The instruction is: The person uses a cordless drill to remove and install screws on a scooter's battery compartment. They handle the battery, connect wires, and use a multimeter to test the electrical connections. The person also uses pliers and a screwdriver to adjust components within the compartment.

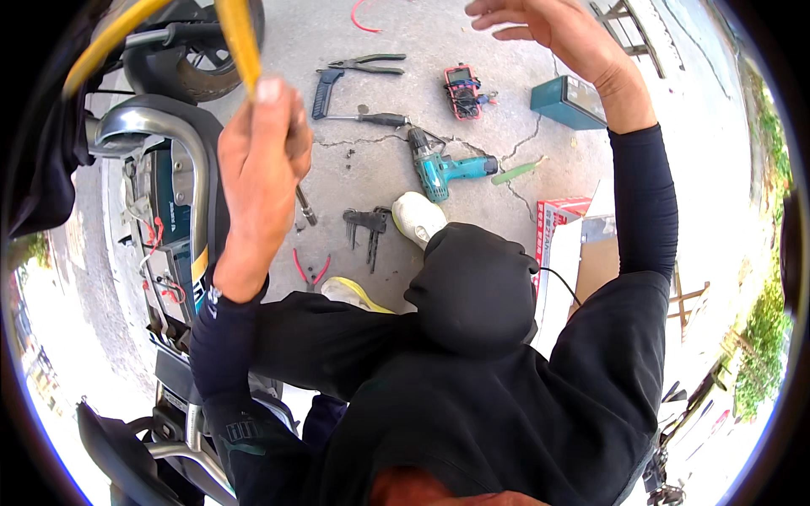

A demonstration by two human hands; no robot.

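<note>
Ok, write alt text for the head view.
A person's left hand grips a yellow strap while the right hand is raised open. Below, a teal drill, pliers and a multimeter lie on cracked concrete.

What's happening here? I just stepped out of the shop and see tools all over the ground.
A person in black sleeves has both arms raised. The left hand grips a yellow strap; the right hand is open and holds nothing. To the left stands a scooter with its wiring exposed. On the concrete lie a teal cordless drill, pliers, a multimeter and a teal box.
</note>
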